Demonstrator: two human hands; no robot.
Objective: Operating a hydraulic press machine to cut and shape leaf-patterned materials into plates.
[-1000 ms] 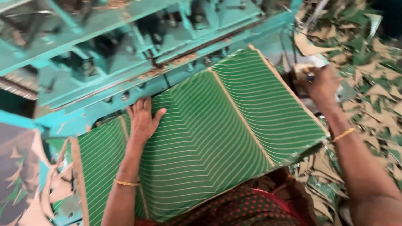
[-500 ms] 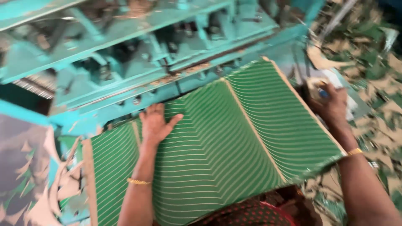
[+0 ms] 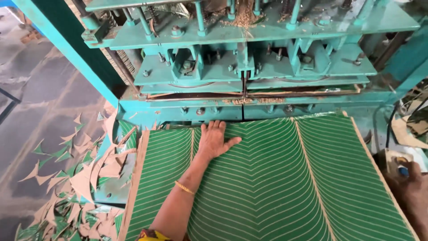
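A large green sheet [image 3: 276, 187] printed with pale curved lines, like a leaf pattern, lies on the bed of a teal press machine [image 3: 249, 58]. My left hand [image 3: 215, 140] rests flat on the sheet near its far edge, fingers spread, just in front of the machine's slot. My right hand [image 3: 412, 189] is at the right edge of view, resting on a pale control box with a blue button [image 3: 403, 171]; whether a finger presses the button I cannot tell.
Cut scraps of green and brown card [image 3: 80, 187] litter the grey floor at the left. More scraps lie at the far right [image 3: 412, 129]. A black cable [image 3: 391, 127] runs down by the box.
The view has swung left and levelled, so the machine now faces me squarely. My left hand stays flat on the sheet. My right hand stays at the box on the right.
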